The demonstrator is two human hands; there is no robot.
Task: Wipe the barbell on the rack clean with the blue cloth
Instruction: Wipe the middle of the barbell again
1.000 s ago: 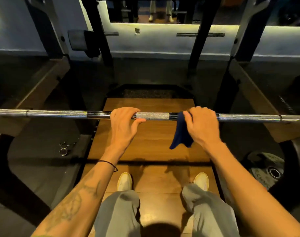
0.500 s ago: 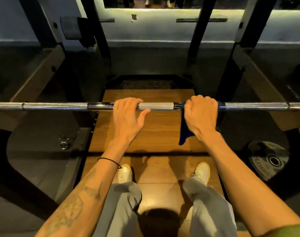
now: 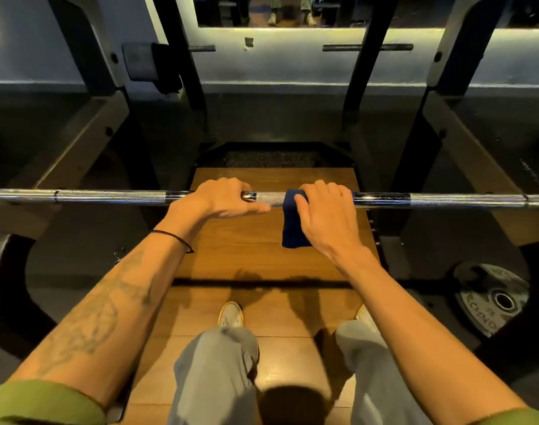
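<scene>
While both hands sit on the bar near its middle, the coming wipe depends on how the bar runs relative to them.

Bar: the long chrome steel barbell [image 3: 108,196] lies level on the dark metal rack [image 3: 415,167], its long axis going straight from left to right across the view, above the brown wooden platform [image 3: 256,250].

Cloth: the dark blue cloth [image 3: 292,228] is folded over the bar, just right of the short knurled centre part; its loose end hangs down toward the person.

Right hand: the right hand [image 3: 326,216] curls over the bar from above and grips the blue cloth around it.

Left hand: the left hand [image 3: 222,199] holds the bare bar, fingers over the top and thumb stretched toward the cloth, close to it.

Direction of the move: I judge the cloth must slide along the bar's axis. The long uncovered part to the right lies on the right hand's own side; leftward, the left hand stands in the way.

Other thing: a grey weight plate [image 3: 492,302] lies on the floor at the right.
</scene>
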